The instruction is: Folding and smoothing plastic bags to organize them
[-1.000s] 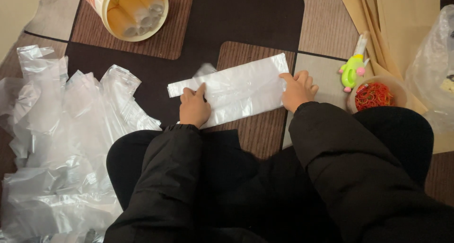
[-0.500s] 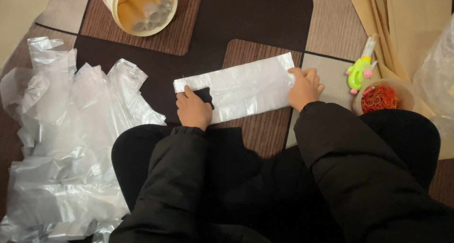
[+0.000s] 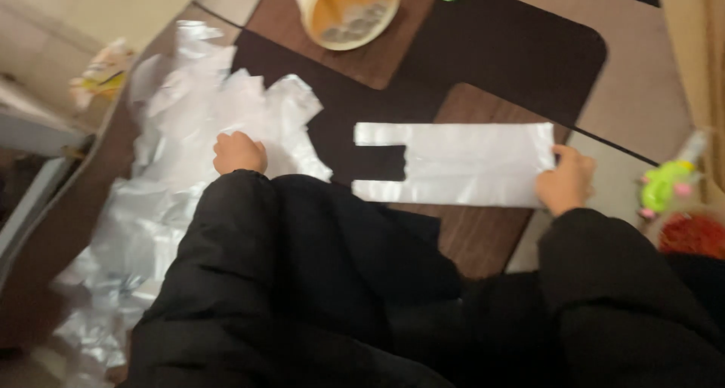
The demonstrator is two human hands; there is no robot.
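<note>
Right hand (image 3: 565,183) pinches right edge of flat bag (image 3: 453,164), fingers closed on it. Left hand (image 3: 239,152) fisted on bag pile (image 3: 189,169); can't tell if it grips anything. Flat bag lies on dark mat (image 3: 483,56), handles pointing left, near the black-sleeved arms. Tub (image 3: 349,7) far centre, open, something pale inside, blurred. Red stuff (image 3: 695,235) and green toy (image 3: 664,186) at right edge. Pile spreads left, well apart from tub.

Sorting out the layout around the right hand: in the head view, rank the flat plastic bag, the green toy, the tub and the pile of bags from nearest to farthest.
1. Flat plastic bag: touched by the right hand.
2. Green toy: just right.
3. Tub: top, far left.
4. Pile of bags: far left, under the left hand.
</note>
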